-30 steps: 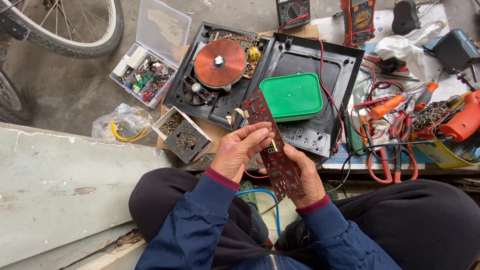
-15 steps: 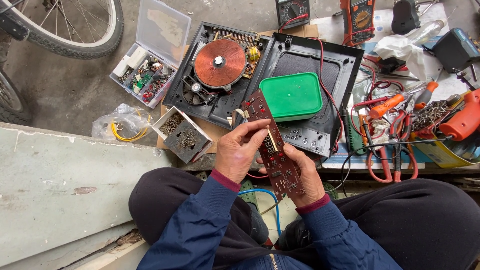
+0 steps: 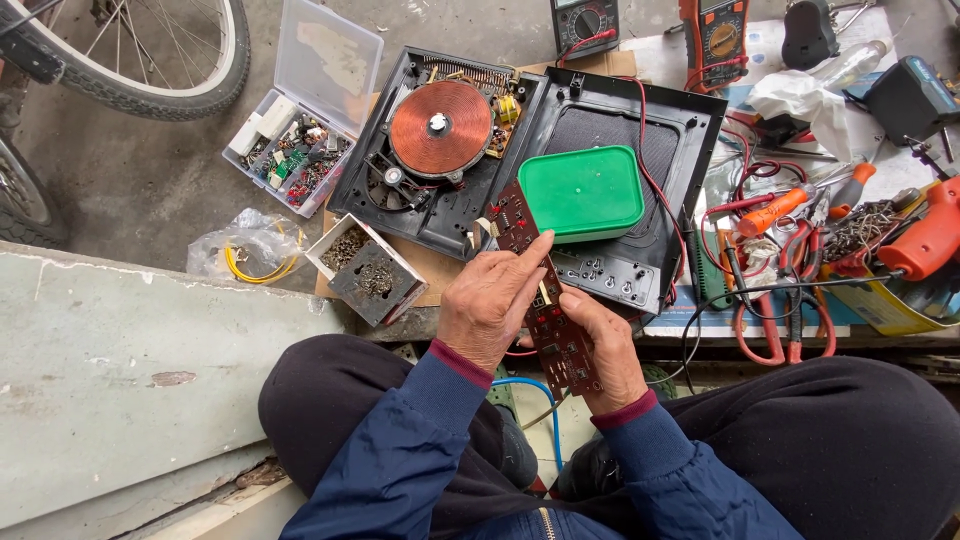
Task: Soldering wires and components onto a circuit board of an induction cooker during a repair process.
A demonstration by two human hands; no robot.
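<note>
A long dark red circuit board [image 3: 548, 308] is held over my lap, its far end reaching toward the green lid. My left hand [image 3: 490, 303] grips its left edge, with the forefinger stretched along the board. My right hand [image 3: 605, 345] holds the near end from the right and underneath. Just beyond lies an opened induction cooker [image 3: 440, 150] with a copper coil [image 3: 440, 128], and its black top shell [image 3: 655, 150] beside it. A green plastic lid [image 3: 582, 192] rests on that shell.
A clear parts box [image 3: 300, 140] stands open at the left, near a small box of screws [image 3: 365, 270] and a plastic bag [image 3: 245, 255]. Meters [image 3: 715, 30], pliers [image 3: 780, 320], screwdrivers and an orange drill [image 3: 925, 240] crowd the right. A bicycle wheel [image 3: 150, 70] is at top left.
My left forefinger has stretched further along the board. The board and my right hand have barely shifted.
</note>
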